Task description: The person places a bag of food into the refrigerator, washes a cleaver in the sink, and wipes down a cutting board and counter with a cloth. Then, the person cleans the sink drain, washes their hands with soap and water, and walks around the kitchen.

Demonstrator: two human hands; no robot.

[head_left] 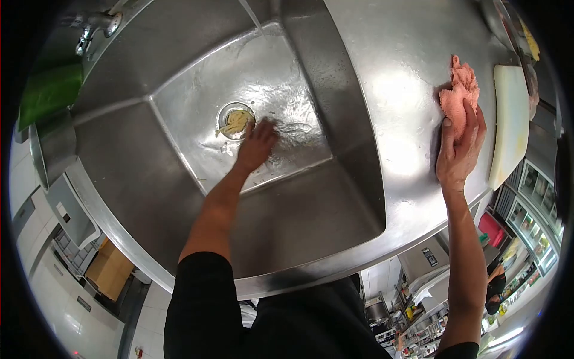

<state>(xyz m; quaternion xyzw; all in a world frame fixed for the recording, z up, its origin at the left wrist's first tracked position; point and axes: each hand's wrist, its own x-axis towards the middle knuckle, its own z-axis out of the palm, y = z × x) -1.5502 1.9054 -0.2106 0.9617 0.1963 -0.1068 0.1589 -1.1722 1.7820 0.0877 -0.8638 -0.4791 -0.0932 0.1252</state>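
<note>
My left hand [259,145] reaches down into a steel sink [287,230], its fingers blurred by motion close to the drain. Pale yellow food scraps [237,121] lie heaped over the drain, just left of the fingertips. I cannot make out whether the hand touches them. Water runs over the sink floor around the hand. On the steel counter to the right, my right hand [461,149] is closed around the lower part of a crumpled pink cloth [461,90]. The cloth's upper end lies loose on the counter.
A white cutting board [511,125] lies right of the cloth, near metal bowls [499,24]. A stream of water [250,13] falls at the top. A faucet [95,29] and green container [51,96] stand at the left. Another person [495,287] is far right.
</note>
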